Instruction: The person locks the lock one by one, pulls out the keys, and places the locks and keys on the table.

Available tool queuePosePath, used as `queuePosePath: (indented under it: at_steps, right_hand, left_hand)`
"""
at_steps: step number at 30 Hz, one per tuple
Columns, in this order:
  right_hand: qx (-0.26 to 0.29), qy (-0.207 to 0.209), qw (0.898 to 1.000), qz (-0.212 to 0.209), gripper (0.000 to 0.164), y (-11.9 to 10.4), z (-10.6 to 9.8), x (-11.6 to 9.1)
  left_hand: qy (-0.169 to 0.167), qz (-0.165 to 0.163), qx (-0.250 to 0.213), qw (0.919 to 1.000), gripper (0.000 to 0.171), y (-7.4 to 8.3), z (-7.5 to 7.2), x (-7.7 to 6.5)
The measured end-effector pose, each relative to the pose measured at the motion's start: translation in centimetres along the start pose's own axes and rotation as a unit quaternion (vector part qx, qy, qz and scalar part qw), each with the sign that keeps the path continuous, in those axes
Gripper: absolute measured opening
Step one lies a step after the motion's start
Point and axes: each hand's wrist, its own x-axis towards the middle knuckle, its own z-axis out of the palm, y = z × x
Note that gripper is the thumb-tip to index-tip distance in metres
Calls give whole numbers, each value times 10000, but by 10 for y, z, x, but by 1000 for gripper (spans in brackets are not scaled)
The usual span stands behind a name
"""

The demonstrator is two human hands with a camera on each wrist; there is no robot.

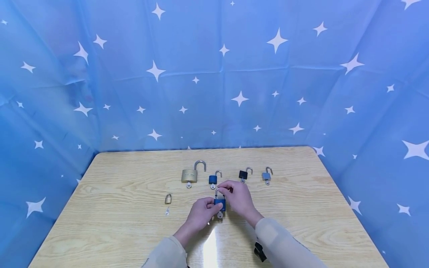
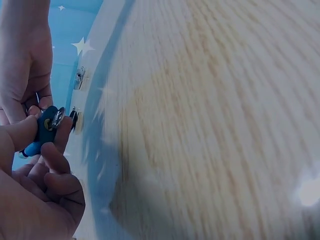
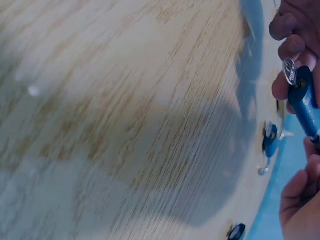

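A blue padlock (image 1: 219, 202) is held up over the middle of the table. My left hand (image 1: 201, 214) grips its body, thumb across the front and fingers behind. With thumb and forefinger, my right hand (image 1: 238, 195) pinches the top of the silver shackle (image 1: 216, 192), partly hiding it. From the bottom of the lock sticks a round-headed key (image 1: 219, 214); the left wrist view shows this key (image 2: 58, 118) in the keyhole. In the right wrist view the padlock (image 3: 303, 100) is seen from its keyhole end, between both hands.
Behind the hands lie a large brass padlock (image 1: 189, 175), a smaller blue one (image 1: 212, 179), a black one (image 1: 243, 174) and a grey-blue one (image 1: 266, 176), shackles open, keys in. A small brass padlock (image 1: 168, 199) lies left, above a loose key (image 1: 167, 211). A starry blue curtain (image 1: 214, 85) surrounds the table.
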Motion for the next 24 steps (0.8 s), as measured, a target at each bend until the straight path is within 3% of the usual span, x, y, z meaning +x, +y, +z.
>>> queuePosePath:
  at_steps: [17,24]
  right_hand:
    - [-317,25,9993,184,11,2,8,0]
    - [-35,-208,9993,299,14,-4,2,-2]
  left_hand:
    - [224,-111,1,9997,22,0,4,0]
    - [229,18,271,9994,25,4,1,1]
